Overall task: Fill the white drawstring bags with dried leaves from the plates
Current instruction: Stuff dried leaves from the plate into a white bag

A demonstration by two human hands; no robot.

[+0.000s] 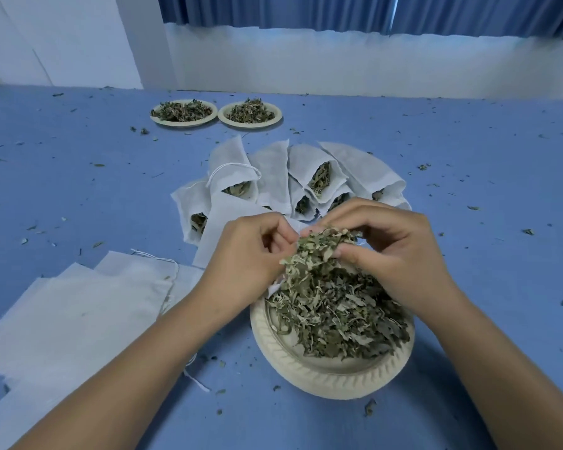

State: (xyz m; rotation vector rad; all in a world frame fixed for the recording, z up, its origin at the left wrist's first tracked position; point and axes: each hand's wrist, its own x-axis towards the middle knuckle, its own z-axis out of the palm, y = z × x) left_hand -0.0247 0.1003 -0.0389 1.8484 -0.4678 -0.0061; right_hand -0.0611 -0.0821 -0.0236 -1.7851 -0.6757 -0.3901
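Bag being filled: small white cloth drawstring bag (273,288), held just above the near plate's far-left rim (mostly hidden, only an edge shows).
Leaves: crumpled grey-green dried leaves (335,306), heaped on the plate, with one clump lifted to the bag's mouth.
Handling: the bag is probably limp and almost weightless, best pinched at the hem of its mouth. The leaves look brittle and light, so a loose grasp should suit them.
Left hand (251,254): fingers curled, pinching the bag's mouth.
Right hand (394,251): fingers closed round the lifted clump.
Near plate: round beige ribbed paper plate (332,376).
Filled bags (306,177): fanned just beyond the hands, mouths open.
Empty bags (78,306): flat stack at the left.
Far plates: two leaf-laden plates (183,112) (249,114), well apart from the hands.
Surface: blue tablecloth (468,190), strewn with crumbs.
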